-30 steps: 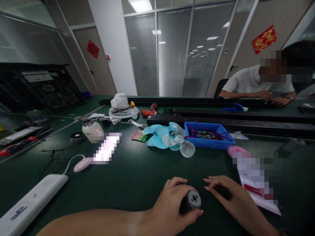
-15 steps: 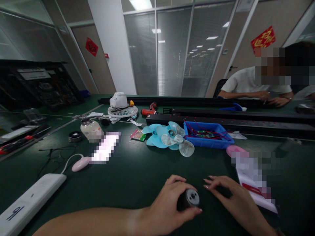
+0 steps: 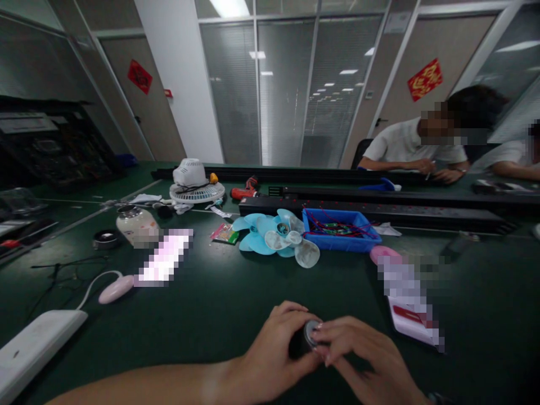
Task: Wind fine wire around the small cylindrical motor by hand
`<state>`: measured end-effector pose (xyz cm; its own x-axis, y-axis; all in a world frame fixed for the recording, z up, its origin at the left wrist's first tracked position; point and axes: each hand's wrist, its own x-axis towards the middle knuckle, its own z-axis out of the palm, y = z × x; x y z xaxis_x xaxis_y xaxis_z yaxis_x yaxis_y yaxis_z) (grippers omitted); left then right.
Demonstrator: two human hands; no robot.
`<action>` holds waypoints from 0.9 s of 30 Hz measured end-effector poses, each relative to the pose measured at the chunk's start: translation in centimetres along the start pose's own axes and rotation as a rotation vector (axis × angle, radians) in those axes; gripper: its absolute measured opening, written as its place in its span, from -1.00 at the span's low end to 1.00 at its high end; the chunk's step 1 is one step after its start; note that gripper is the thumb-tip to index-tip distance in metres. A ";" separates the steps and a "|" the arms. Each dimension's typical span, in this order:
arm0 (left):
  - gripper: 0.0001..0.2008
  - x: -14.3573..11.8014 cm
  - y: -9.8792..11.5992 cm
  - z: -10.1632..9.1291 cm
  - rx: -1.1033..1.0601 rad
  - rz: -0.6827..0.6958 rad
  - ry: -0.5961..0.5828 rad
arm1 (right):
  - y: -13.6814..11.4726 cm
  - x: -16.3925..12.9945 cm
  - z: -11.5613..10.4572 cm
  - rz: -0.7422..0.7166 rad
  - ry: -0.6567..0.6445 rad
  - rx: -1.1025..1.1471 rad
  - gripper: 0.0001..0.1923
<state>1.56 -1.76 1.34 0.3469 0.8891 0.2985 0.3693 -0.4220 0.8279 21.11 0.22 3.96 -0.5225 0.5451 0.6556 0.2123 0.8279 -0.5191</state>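
Observation:
My left hand (image 3: 274, 351) grips a small dark cylindrical motor (image 3: 307, 336) with a grey metal end face, low on the green table (image 3: 236, 298). The fingertips of my right hand (image 3: 358, 360) rest on that end face and cover most of it. Farther back lie light blue fan blades (image 3: 274, 239) and a blue tray (image 3: 335, 230) with red wires.
A white power strip (image 3: 34, 349) and a pink device (image 3: 116, 288) on a cable lie at left. A jar (image 3: 135, 225), a white fan housing (image 3: 194, 183) and a red tool (image 3: 244, 191) stand behind. Papers (image 3: 411, 318) lie right. Two other people sit across.
My right hand has moved left from beside the motor onto its end face. The view has shifted right, so everything sits further left in the picture.

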 end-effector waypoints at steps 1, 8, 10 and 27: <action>-0.68 0.0 0.0 0.0 0.005 0.004 -0.006 | 0.0 0.0 0.1 -0.011 0.013 -0.008 -0.80; -0.66 0.0 -0.2 0.3 0.033 -0.006 -0.022 | -0.3 0.6 -0.2 0.028 0.047 -0.003 -0.80; -0.64 0.1 -0.3 0.3 0.046 -0.017 -0.035 | -0.3 0.5 -0.3 0.040 0.035 0.034 -0.79; -0.64 0.2 -0.9 0.1 0.100 0.044 -0.103 | 0.1 0.0 -0.1 0.281 -0.051 0.200 -0.82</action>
<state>1.39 -1.26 0.56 0.4498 0.8485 0.2787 0.4337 -0.4803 0.7624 21.24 0.29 3.99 -0.5081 0.7365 0.4465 0.1903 0.6016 -0.7758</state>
